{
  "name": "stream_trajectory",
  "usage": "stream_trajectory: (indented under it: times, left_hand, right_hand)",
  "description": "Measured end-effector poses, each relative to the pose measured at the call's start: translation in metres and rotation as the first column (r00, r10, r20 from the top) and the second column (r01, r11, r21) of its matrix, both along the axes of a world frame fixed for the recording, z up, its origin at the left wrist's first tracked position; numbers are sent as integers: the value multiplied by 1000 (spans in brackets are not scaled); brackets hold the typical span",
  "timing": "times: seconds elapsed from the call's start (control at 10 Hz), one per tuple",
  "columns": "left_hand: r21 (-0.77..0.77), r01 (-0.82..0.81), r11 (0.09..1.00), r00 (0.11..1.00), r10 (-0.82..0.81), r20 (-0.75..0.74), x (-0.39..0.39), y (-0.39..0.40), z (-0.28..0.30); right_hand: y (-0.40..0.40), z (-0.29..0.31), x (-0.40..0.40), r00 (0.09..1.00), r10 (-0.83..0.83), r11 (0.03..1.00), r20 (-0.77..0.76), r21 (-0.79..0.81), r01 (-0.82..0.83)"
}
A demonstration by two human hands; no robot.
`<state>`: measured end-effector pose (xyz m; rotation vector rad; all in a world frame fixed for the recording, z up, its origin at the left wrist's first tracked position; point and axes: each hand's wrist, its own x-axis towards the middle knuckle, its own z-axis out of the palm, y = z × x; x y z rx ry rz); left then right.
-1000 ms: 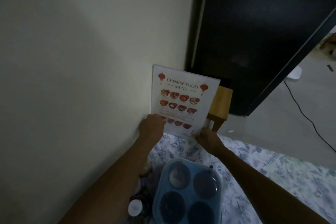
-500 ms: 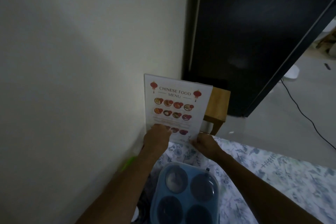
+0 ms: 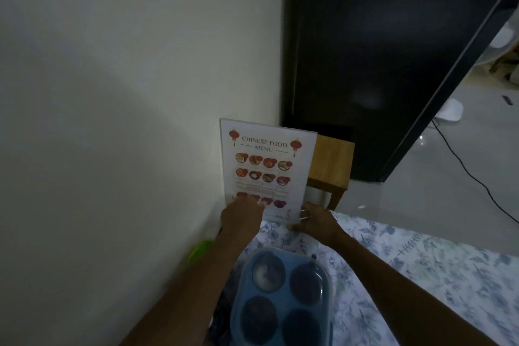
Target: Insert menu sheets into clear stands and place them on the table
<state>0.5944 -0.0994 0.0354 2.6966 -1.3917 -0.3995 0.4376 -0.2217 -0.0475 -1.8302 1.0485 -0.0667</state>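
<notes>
Head view: the left hand (image 3: 242,216) and right hand (image 3: 316,222) clamp the upright clear stand holding the white Chinese-food menu sheet (image 3: 265,168) at the floral-clothed table's (image 3: 421,267) far-left corner, apparently already loaded and nearly placed.

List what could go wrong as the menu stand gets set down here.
1. The menu stand sits at the far edge of the floral tablecloth, near the wall; let go unevenly, it might tip or slide off.
2. Both the left hand and right hand grip only its bottom, so the tall panel may wobble.
3. The blue compartment container lies right under the forearms; pulling back could knock it.
</notes>
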Motion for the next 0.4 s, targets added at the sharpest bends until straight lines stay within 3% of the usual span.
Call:
stream_trajectory:
  times: [0.2,0.3,0.4]
  left_hand:
    - [8,1,1000,1000,-1,-28,-33,6,25]
    - [21,85,996,991,-87,104,-55,5,41]
    - [-30,110,993,986,-106,127,-96,2,69]
  right_hand:
    - [3,37,-53,999,-37,995,-15,-90,35]
    - [2,63,-82,999,-52,990,-14,-130,50]
    - [6,98,-125,996,-89,966,-19,-247,81]
